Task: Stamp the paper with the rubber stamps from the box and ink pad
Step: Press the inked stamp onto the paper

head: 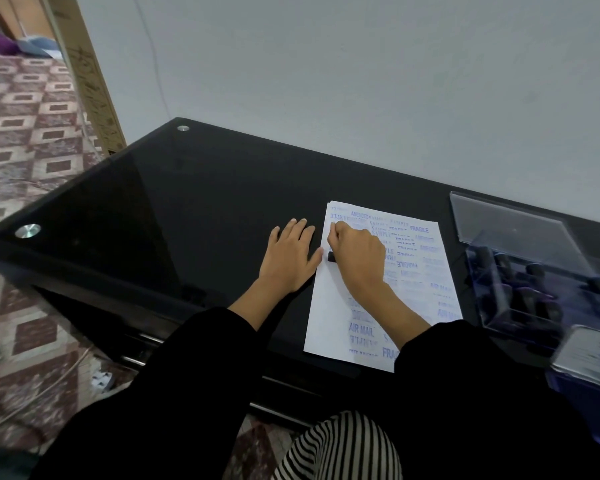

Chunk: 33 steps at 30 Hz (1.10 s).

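The right hand [355, 258] grips a small black rubber stamp [331, 257] on the white blue-inked paper [329, 306]; the left hand [290, 258] lies flat on the glossy black counter [153, 209].

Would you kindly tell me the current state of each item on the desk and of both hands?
paper: flat on the table, largely covered in blue stamp marks.
stamp: gripped by the right hand, set down on the paper.
right hand: curled round the stamp.
left hand: flat, fingers straight, beside the paper.
box: lid open, stamps inside.
ink pad: blurred, open or shut unclear.
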Tool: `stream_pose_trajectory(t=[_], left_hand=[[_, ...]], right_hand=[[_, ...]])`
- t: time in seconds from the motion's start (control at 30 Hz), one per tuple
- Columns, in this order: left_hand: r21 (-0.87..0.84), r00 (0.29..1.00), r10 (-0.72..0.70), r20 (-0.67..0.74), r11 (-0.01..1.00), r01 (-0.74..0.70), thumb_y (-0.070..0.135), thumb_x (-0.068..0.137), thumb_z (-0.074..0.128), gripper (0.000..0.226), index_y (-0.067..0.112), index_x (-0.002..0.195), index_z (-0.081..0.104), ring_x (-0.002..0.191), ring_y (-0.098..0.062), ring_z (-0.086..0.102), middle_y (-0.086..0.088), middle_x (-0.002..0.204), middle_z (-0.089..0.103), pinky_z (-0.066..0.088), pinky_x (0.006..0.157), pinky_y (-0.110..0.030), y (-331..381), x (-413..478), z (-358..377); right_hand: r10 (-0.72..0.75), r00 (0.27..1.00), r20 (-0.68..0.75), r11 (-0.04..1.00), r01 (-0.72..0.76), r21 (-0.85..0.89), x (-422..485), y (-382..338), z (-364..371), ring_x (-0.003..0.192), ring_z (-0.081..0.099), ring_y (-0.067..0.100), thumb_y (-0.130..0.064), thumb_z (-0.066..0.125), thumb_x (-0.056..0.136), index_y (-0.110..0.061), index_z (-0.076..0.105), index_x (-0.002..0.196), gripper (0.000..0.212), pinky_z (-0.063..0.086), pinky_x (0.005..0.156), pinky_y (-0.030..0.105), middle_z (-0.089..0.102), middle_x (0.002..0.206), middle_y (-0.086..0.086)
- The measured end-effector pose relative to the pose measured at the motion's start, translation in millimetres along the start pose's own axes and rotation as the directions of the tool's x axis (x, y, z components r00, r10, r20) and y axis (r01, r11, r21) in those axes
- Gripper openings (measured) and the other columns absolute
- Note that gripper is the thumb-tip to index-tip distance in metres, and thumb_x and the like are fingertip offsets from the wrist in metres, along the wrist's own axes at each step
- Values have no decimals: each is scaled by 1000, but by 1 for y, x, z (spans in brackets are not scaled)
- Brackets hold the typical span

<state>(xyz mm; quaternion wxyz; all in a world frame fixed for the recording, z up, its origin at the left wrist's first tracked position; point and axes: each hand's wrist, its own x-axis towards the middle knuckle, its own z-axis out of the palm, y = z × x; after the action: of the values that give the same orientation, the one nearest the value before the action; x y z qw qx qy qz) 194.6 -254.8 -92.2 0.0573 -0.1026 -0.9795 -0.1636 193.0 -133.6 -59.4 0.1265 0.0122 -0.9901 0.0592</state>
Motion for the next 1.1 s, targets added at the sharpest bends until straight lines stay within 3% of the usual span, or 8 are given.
stream_pose_trajectory(t=[0.1, 0.37, 0.73, 1.0, 1.1], left_hand=[[5, 1000, 0, -1, 1000, 0, 38, 99, 30, 54, 13, 146, 25, 146, -18, 10, -5, 156, 20, 8, 119, -39, 0, 0, 0], [-3, 1000, 4, -11, 1000, -4, 38, 99, 32, 53, 12, 146, 26, 146, -18, 12, -5, 156, 21, 9, 118, -39, 0, 0, 0], [-13, 1000, 7, -20, 1000, -7, 37, 98, 34, 53, 12, 145, 28, 146, -18, 13, -5, 155, 23, 9, 118, -39, 0, 0, 1], [-10, 999, 10, -32, 1000, -11, 38, 98, 34, 53, 13, 144, 28, 145, -18, 14, -5, 155, 24, 10, 118, -39, -1, 1, 1], [-13, 999, 12, -35, 1000, -12, 39, 98, 35, 53, 13, 144, 29, 145, -18, 15, -4, 154, 25, 11, 118, -38, -1, 1, 1]], right_hand=[[-2, 1000, -10, 1000, 2, 13, -6, 0, 0, 44, 25, 8, -25, 31, 102, -14, 38, 84, 22, 18, 43, 18, 35, 57, -1], [-17, 1000, -21, 1000, 17, 18, -11, 1, 2, 47, 29, 8, -25, 32, 102, -15, 36, 85, 20, 20, 44, 16, 46, 71, 2], [29, 999, -18, 996, -27, 89, 18, -1, 8, 57, 47, 16, -23, 33, 100, -10, 50, 75, 33, 37, 54, 25, 51, 66, 6], [63, 998, 24, 990, -66, 124, 32, 2, 11, 44, 32, 10, -23, 34, 100, -9, 49, 70, 37, 25, 43, 19, 44, 58, 4], [62, 997, 35, 990, -66, 125, 33, 2, 10, 45, 35, 10, -23, 34, 100, -9, 50, 71, 36, 27, 44, 19, 48, 63, 6]])
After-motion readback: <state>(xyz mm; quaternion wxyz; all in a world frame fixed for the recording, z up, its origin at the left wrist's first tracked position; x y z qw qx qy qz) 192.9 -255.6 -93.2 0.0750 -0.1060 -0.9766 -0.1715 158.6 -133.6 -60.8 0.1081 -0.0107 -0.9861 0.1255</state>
